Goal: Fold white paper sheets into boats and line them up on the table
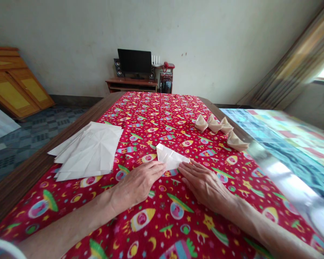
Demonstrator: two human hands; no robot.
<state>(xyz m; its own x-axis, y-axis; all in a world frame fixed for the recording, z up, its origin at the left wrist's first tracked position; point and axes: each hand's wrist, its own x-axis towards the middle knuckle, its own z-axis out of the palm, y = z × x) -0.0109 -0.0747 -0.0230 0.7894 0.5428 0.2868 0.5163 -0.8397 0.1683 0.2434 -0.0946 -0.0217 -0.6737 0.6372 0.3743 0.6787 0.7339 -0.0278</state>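
On the cloth (156, 122), a fold is seemingly being pressed into the paper (172, 159) by the left hand (139, 181) at seven o'clock and right hand (206, 181) at five, fingers straight, any pinch impossible to tell, firm creasing likely called for

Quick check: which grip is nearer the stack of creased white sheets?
Left. The left grip is right of the stack, apart from it; the right grip is farther right. Both are at the folded paper.
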